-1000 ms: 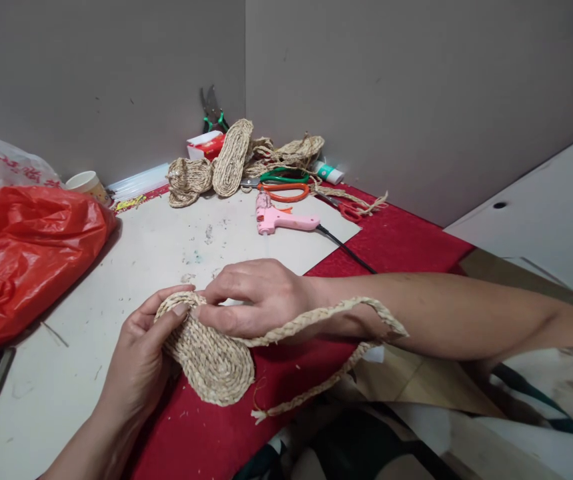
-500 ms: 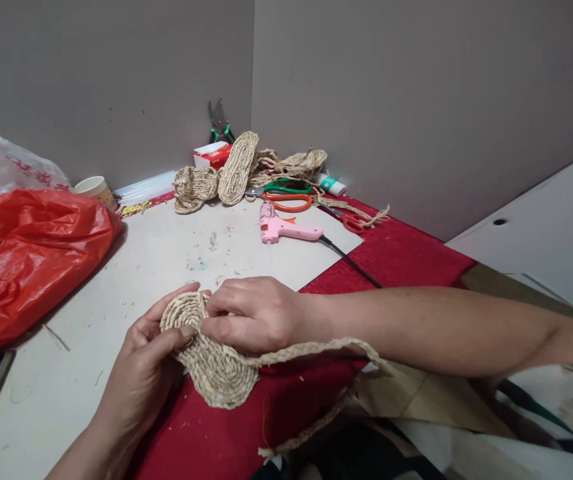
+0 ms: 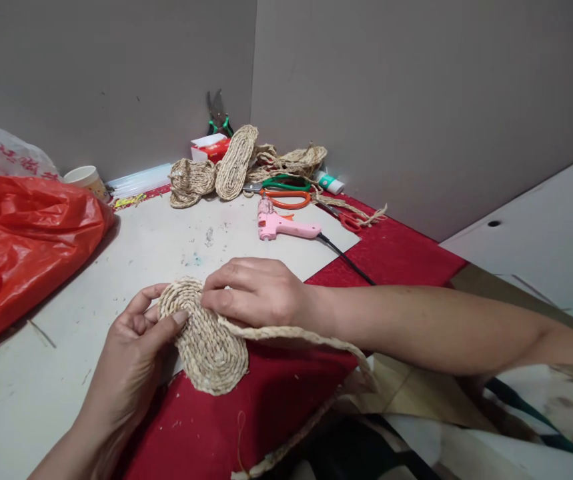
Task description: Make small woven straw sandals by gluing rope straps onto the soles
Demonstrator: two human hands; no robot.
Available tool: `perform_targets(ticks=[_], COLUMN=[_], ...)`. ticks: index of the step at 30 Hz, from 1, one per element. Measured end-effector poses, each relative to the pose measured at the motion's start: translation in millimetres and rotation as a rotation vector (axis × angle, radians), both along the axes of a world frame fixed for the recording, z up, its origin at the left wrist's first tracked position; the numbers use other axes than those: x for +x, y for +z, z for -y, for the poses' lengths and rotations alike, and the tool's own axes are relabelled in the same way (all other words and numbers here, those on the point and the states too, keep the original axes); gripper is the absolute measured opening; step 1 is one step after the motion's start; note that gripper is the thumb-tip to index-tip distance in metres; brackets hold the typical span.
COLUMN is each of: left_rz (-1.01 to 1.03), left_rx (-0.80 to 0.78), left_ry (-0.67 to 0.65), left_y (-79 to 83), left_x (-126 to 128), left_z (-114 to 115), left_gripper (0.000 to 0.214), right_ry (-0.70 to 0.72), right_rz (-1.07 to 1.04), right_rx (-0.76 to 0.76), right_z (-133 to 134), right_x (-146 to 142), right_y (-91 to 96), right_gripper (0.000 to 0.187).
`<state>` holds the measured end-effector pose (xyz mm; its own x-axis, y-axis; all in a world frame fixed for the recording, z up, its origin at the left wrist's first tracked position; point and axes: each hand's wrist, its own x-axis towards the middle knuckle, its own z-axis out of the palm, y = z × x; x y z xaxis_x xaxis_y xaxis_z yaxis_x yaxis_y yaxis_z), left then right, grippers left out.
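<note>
A coiled straw sole (image 3: pixel 213 353), wider at its near end, is held up over the table's front part. My left hand (image 3: pixel 139 333) grips its left edge, thumb on top and fingers behind. On the upper right edge, my right hand (image 3: pixel 256 293) is closed, pinching the sole where the braid meets it; some fingertips are hidden. From there a loose straw braid (image 3: pixel 306 333) runs right under my forearm, then droops over the table edge. Beyond my hands lies a pink glue gun (image 3: pixel 291 227) on the white board.
Finished straw pieces (image 3: pixel 236 163) are heaped at the back, beside orange-handled scissors (image 3: pixel 286 198), red-handled scissors (image 3: pixel 349 220) and pliers (image 3: pixel 219 120). A red plastic bag (image 3: pixel 31 247) and a paper cup (image 3: pixel 86 180) stand left. The glue gun's black cord (image 3: pixel 346 258) runs right.
The sole and both hands have shifted slightly up and left in view. My left index finger has come off the sole's far edge. The braid has moved along with the right hand.
</note>
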<state>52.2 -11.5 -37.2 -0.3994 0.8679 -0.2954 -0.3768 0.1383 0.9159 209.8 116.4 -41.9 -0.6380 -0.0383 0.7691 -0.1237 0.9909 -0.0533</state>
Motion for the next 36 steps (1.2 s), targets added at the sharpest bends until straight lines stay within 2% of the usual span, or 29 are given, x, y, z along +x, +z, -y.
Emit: perform_targets(ticks=[2, 4, 8, 11, 14, 19, 30, 36], left_rz=[0.015, 0.046, 0.084, 0.090, 0.082, 0.058, -0.113, -0.134], left_rx=[-0.020, -0.029, -0.017, -0.019, -0.030, -0.051, -0.119, -0.116], left_ry=[-0.016, -0.035, -0.066, -0.084, -0.074, -0.053, -0.048, -0.068], left_y=[1.0, 2.1, 3.6, 2.6, 0.7, -0.1, -0.6, 0.9], left_x=[0.7, 1.2, 1.1, -0.7, -3.2, -5.9, -15.0, -17.8], left_z=[0.3, 0.6, -0.5, -2.4, -4.1, -5.8, -6.9, -7.2], left_gripper=[0.040, 0.042, 0.038, 0.035, 0.033, 0.033, 0.042, 0.040], right_ry=[0.058, 0.102, 0.099, 0.173, 0.209, 0.228, 0.229, 0.266], right_rz=[0.052, 0.102, 0.184, 0.240, 0.294, 0.378, 0.366, 0.331], right_rx=[-0.147, -0.369, -0.768, -0.956, -1.072, -1.133, -1.011, -1.000], right_z=[-2.4, -5.4, -14.3, -22.4, -28.7, -32.3, -38.0, -38.9], right_x=[-1.2, -3.4, -9.1, -13.0, -14.9, -14.3, -15.6, -16.1], right_y=[-0.3, 0.7, 6.0, 7.4, 6.3, 7.1, 2.7, 2.2], right_gripper=[0.016, 0.016, 0.012, 0.009, 0.008, 0.009, 0.005, 0.004])
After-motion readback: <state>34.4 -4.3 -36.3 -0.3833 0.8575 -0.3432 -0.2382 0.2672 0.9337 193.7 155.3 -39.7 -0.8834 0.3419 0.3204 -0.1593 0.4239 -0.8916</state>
